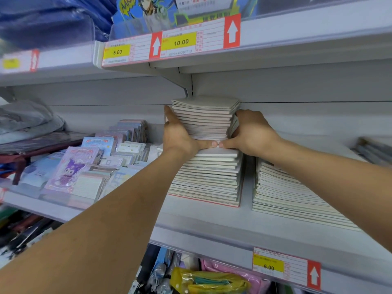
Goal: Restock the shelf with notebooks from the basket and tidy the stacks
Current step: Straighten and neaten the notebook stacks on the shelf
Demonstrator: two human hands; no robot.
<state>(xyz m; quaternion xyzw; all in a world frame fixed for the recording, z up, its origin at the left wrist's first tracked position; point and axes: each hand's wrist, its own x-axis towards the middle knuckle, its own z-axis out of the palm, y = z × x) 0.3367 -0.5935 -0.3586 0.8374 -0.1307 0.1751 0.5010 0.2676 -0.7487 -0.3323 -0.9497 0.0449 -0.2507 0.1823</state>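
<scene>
A bundle of white notebooks (204, 117) sits on top of a taller notebook stack (209, 179) on the grey shelf (191, 219). My left hand (179, 134) presses against the bundle's left side, fingers up along it. My right hand (250, 132) grips its right side. Both thumbs meet under the bundle's front edge. A second, lower notebook stack (282, 194) lies to the right, partly behind my right forearm. The basket is out of sight.
Small ring-bound notepads with cartoon covers (72, 166) fill the shelf to the left. The upper shelf's edge with price labels (174, 43) hangs just above the bundle. Pencil cases and bags (207, 281) lie on the shelf below. Dark items (373, 149) rest at far right.
</scene>
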